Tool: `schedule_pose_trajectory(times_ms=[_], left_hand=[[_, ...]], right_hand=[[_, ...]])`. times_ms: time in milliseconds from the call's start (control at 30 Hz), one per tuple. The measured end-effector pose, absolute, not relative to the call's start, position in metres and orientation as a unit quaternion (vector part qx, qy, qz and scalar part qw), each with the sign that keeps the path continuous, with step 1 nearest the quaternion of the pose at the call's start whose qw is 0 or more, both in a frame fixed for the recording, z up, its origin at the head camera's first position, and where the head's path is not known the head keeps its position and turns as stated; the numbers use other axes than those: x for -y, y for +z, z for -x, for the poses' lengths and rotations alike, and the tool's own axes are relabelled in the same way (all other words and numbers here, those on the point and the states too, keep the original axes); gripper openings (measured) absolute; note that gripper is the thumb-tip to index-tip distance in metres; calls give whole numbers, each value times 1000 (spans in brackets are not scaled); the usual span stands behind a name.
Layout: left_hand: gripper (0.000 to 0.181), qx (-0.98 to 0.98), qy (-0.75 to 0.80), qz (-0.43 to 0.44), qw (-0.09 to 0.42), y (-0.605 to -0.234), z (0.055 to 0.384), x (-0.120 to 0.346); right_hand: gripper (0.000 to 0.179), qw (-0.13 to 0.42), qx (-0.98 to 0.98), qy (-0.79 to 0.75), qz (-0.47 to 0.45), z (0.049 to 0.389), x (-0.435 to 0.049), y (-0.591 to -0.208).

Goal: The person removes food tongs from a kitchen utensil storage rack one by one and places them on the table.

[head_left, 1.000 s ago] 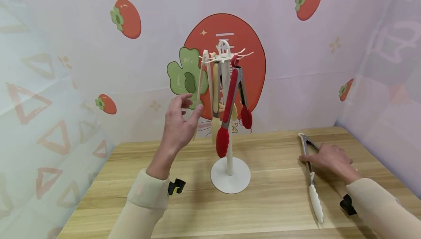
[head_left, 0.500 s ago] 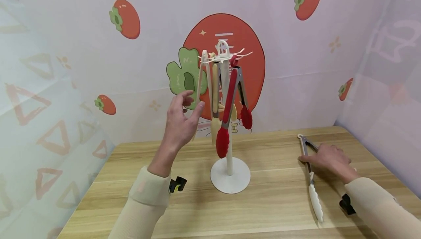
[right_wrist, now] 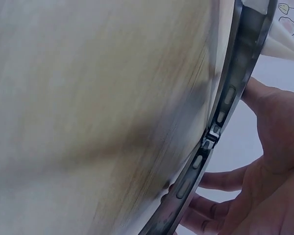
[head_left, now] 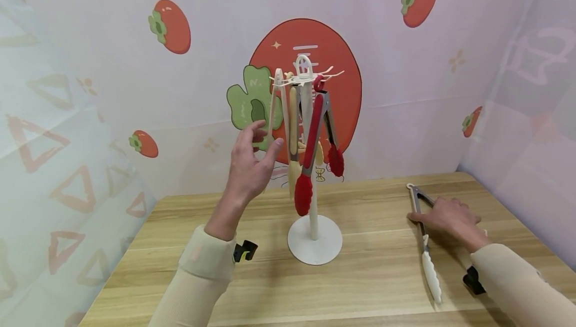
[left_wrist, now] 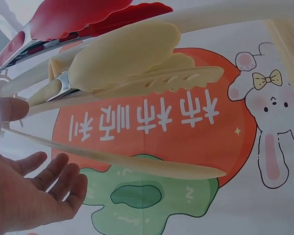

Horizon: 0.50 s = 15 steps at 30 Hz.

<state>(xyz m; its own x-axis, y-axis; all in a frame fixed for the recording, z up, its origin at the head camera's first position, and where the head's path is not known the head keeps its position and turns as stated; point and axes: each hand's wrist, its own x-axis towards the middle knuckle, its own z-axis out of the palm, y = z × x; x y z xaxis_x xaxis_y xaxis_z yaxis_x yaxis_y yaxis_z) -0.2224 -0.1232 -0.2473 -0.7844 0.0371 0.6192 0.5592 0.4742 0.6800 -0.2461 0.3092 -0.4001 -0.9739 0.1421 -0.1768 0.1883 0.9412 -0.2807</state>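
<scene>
A white stand (head_left: 315,249) with hooks around its top carries several hanging tongs. Wooden tongs (left_wrist: 181,169) hang on its left side, one arm passing between the thumb and fingers of my left hand (head_left: 252,172), which are spread and loosely bent. Beside them hang cream-tipped tongs (left_wrist: 122,54) and, nearer the front, red tongs (head_left: 304,194). On the table at the right lie metal tongs with white tips (head_left: 431,277), their arms spread. My right hand (head_left: 452,217) grips them across both arms, thumb at one and fingers at the other; its palm hides part of the far arm.
The wooden table (head_left: 369,287) runs up to a printed cloth backdrop (head_left: 216,92), with cloth on both sides as well. Thin free hooks (head_left: 335,72) stick out at the stand's upper right. Black wrist mounts (head_left: 245,251) sit under both sleeves.
My left hand has shifted slightly up and to the right along the wooden tongs. The right hand and the white-tipped tongs have stayed nearly still; the whole view has drifted a little.
</scene>
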Motion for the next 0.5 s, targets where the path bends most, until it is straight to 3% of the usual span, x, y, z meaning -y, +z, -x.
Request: schedule_pose_trajectory(times_ms=[133, 500], left_hand=[[56, 815, -477, 184, 271, -246, 222, 121], [58, 813, -479, 185, 275, -245, 225, 114]], right_hand=[[109, 69, -984, -144, -80, 245, -307, -402], [99, 20, -991, -121, -50, 240, -294, -396]])
